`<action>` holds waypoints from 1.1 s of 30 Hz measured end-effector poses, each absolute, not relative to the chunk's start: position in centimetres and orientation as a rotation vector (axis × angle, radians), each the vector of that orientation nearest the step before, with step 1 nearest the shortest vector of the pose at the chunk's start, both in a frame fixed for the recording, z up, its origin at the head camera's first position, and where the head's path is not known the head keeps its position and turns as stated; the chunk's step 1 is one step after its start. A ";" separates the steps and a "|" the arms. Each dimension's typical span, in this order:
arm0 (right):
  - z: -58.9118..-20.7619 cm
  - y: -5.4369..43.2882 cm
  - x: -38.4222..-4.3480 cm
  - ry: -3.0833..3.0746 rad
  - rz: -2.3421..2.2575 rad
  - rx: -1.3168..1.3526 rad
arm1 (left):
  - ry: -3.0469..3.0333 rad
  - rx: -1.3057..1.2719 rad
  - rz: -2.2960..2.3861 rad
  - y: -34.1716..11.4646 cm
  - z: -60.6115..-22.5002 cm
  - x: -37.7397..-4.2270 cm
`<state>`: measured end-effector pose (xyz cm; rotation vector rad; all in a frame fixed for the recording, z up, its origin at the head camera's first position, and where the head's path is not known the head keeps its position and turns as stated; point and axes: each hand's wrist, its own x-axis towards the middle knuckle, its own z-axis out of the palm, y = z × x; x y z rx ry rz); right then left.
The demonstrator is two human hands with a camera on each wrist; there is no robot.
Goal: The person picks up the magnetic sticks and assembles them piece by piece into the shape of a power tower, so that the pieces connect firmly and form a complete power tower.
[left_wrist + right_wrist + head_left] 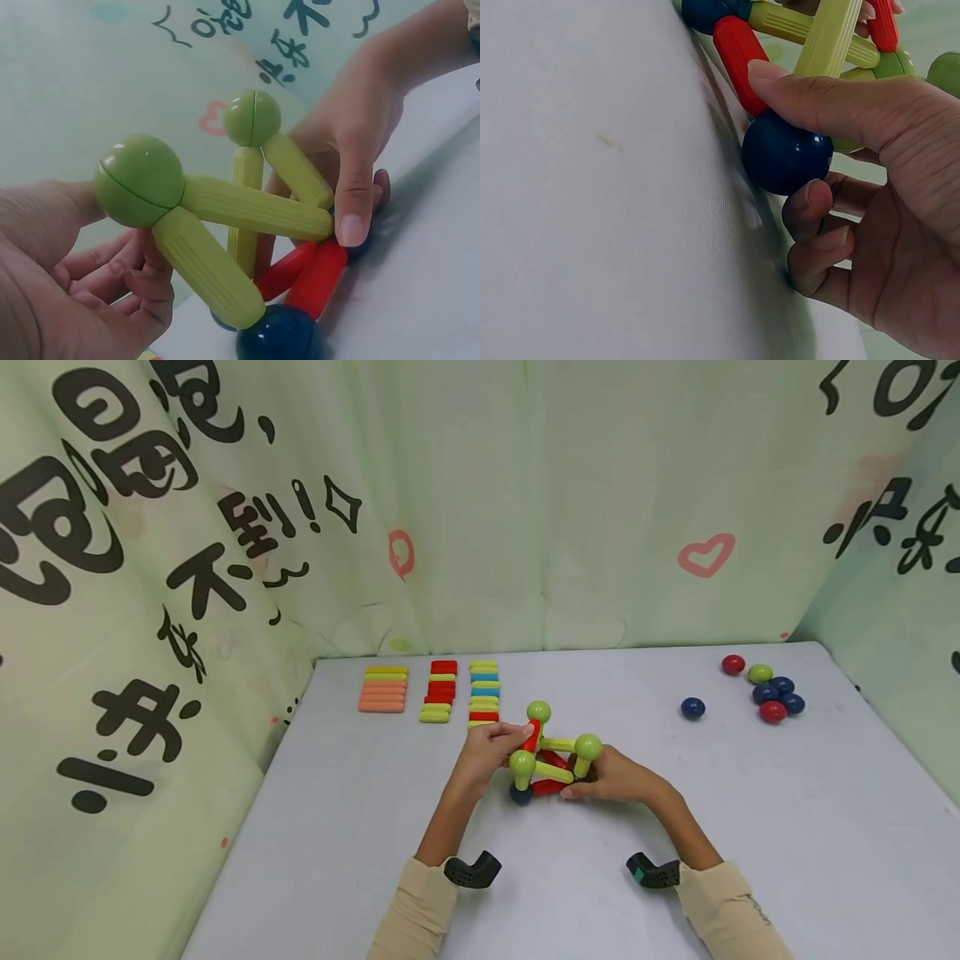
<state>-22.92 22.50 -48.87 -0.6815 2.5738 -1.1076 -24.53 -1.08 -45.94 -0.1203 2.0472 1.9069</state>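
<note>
A frame of magnetic rods and balls stands on the table between both hands. Its base has red rods and blue balls; yellow-green rods rise to green balls. With thumb and fingertips, my left hand pinches a red rod on the upper left side, between two green balls. At the lower right corner my right hand grips a blue ball, its thumb lying across the ball and the end of a red rod. Part of the frame's far side is hidden.
Behind the left hand lie rows of loose rods: orange and yellow, red and yellow, and mixed blue, yellow and red. Loose balls cluster at the back right, one blue ball apart. A printed curtain borders the table.
</note>
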 end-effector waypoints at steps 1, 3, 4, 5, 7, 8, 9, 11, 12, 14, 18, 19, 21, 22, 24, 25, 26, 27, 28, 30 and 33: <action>-48.9 22.5 -22.9 2.575 -1.107 -0.681 | 2.046 -0.125 1.916 -1.0 -46.0 -24.5; -48.8 22.5 -22.8 2.576 -1.111 -0.680 | 2.058 -0.123 1.931 -1.0 -46.1 -24.5; -48.8 22.4 -22.8 2.577 -1.117 -0.672 | 2.070 -0.114 1.940 -1.1 -46.2 -24.6; -48.8 22.4 -22.8 2.578 -1.121 -0.661 | 2.092 -0.105 1.945 -1.1 -46.2 -24.6; -48.7 22.3 -22.8 2.583 -1.121 -0.648 | 2.189 -0.084 1.936 -1.3 -46.4 -24.7; -48.7 22.3 -22.8 2.585 -1.124 -0.639 | 2.270 -0.065 1.919 -1.5 -46.6 -24.8; -48.7 22.3 -22.8 2.585 -1.127 -0.631 | 2.366 -0.051 1.882 -1.7 -46.8 -24.9; -48.6 22.3 -22.8 2.589 -1.126 -0.629 | 2.580 -0.048 1.745 -2.1 -47.2 -25.1; -48.6 22.3 -22.7 2.592 -1.121 -0.634 | 2.681 -0.056 1.651 -2.3 -47.4 -25.2; -48.5 22.4 -22.7 2.594 -1.118 -0.652 | 2.848 -0.074 1.455 -2.7 -48.0 -25.3; -48.3 22.6 -22.7 2.586 -1.097 -0.709 | 2.970 -0.090 1.158 -3.4 -48.9 -25.5; -48.3 22.7 -22.7 2.577 -1.090 -0.725 | 2.985 -0.086 1.111 -3.5 -49.1 -25.5; -48.1 22.9 -22.8 2.552 -1.072 -0.746 | 3.000 -0.067 1.052 -3.6 -49.3 -25.5; -48.0 23.0 -22.8 2.539 -1.062 -0.753 | 3.013 -0.053 1.023 -3.7 -49.4 -25.5; -47.9 23.2 -22.8 2.514 -1.053 -0.766 | 3.035 -0.044 0.968 -3.6 -49.6 -25.5; -47.9 23.3 -22.9 2.509 -1.049 -0.765 | 3.038 -0.047 0.945 -3.5 -49.5 -25.5; -47.9 23.4 -22.9 2.505 -1.051 -0.761 | 3.039 -0.047 0.929 -3.4 -49.5 -25.6; -47.9 23.5 -22.9 2.504 -1.056 -0.760 | 3.041 -0.047 0.906 -3.3 -49.5 -25.6; -48.0 23.6 -23.0 2.509 -1.060 -0.765 | 3.039 -0.046 0.901 -3.3 -49.4 -25.6; -48.1 23.6 -23.1 2.520 -1.081 -0.752 | 3.021 -0.030 0.959 -3.3 -49.1 -25.6; -48.3 23.8 -23.3 2.522 -1.134 -0.703 | 2.940 0.044 1.296 -3.3 -48.7 -25.7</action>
